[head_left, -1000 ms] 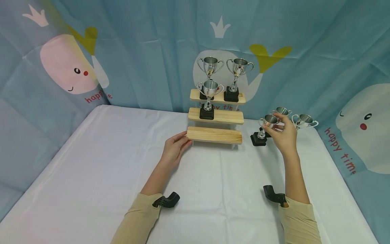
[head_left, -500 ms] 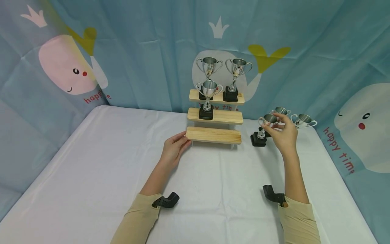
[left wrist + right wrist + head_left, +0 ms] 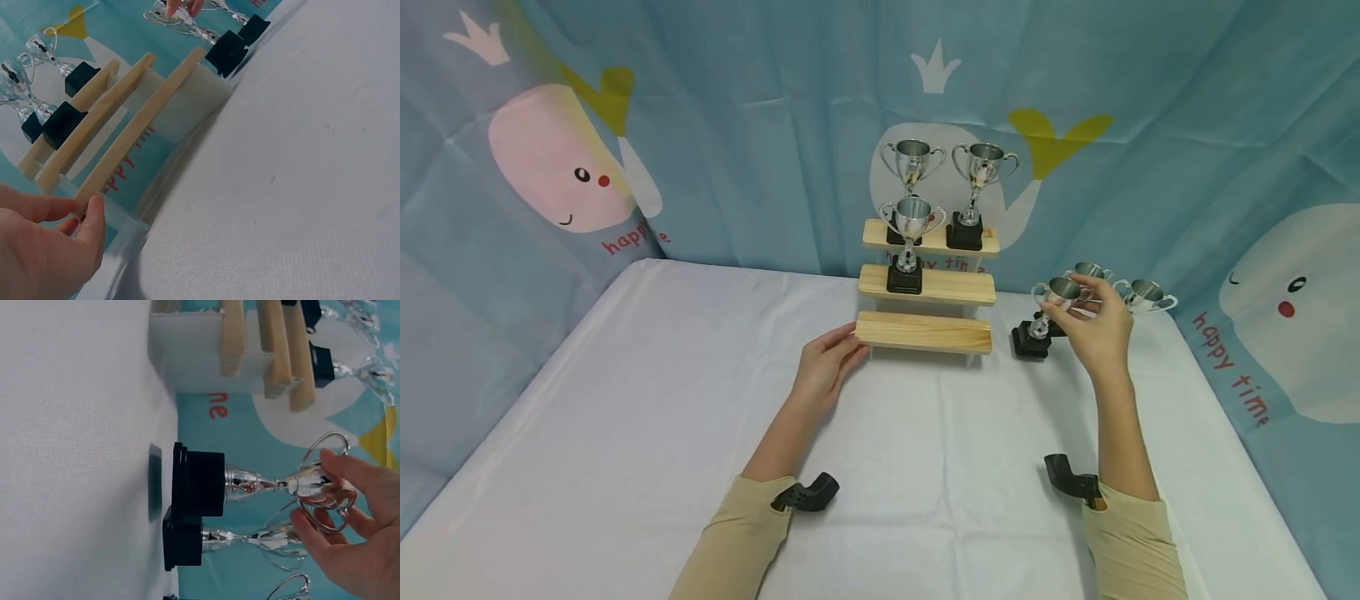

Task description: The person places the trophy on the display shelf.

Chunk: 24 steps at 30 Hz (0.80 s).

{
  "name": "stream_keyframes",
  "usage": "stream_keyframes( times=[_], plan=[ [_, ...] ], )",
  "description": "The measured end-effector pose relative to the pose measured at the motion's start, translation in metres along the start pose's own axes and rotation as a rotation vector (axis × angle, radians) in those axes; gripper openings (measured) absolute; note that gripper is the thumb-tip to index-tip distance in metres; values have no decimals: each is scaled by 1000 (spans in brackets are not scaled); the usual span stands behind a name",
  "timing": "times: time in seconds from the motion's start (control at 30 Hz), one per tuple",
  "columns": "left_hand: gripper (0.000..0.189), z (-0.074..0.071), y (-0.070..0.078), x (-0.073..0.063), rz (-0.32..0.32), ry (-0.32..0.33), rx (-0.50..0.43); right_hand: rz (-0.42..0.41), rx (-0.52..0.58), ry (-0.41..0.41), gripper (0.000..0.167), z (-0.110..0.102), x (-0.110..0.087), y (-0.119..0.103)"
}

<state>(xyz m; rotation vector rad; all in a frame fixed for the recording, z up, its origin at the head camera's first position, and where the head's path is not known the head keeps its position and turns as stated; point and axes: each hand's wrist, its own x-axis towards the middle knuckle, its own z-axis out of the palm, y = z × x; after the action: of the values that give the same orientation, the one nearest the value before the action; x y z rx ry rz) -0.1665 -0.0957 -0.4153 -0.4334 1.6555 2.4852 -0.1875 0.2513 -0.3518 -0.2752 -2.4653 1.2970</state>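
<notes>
My right hand [image 3: 1097,329] grips the bowl of a small silver trophy cup [image 3: 322,487] near its handles. In the right wrist view, its black base [image 3: 199,483] hangs just off the white table, a dark shadow below it. My left hand [image 3: 822,367] pinches the left end of the lowest board [image 3: 925,332] of a three-step wooden display stand, thumb and fingers at its edges. One trophy [image 3: 906,275] stands upright on the middle step. On the top step are a left trophy [image 3: 912,158], partly hidden by the middle one, and a right trophy [image 3: 966,231].
Two more trophies stand on the table at the right: one [image 3: 1087,269] behind the held cup, another [image 3: 1146,294] partly covered by my right hand. A blue printed curtain [image 3: 737,167] hangs close behind the stand and along both sides.
The held trophy has risen slightly and shifted a little left with my right hand. My left hand keeps its pinch on the stand's lowest board.
</notes>
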Motion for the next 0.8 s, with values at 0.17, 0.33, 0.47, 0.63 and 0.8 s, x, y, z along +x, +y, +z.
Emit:
stream_keyframes(
  times=[0.17, 0.33, 0.47, 0.63, 0.8],
  plan=[
    [44, -1, 1, 0, 2, 3, 7, -22, -12, 5, 65, 0, -1, -5],
    [44, 0, 0, 0, 5, 4, 6, -47, -11, 7, 65, -2, -2, -8],
    [44, 1, 0, -1, 7, 0, 10, -67, -13, 12, 64, -3, -3, -10],
    [44, 1, 1, -1, 4, 4, 1, -88, -5, 20, 62, -3, -4, -12],
    [44, 0, -1, 0, 8, 2, 7, -110, 4, 23, 62, -1, -2, -14]
  ],
)
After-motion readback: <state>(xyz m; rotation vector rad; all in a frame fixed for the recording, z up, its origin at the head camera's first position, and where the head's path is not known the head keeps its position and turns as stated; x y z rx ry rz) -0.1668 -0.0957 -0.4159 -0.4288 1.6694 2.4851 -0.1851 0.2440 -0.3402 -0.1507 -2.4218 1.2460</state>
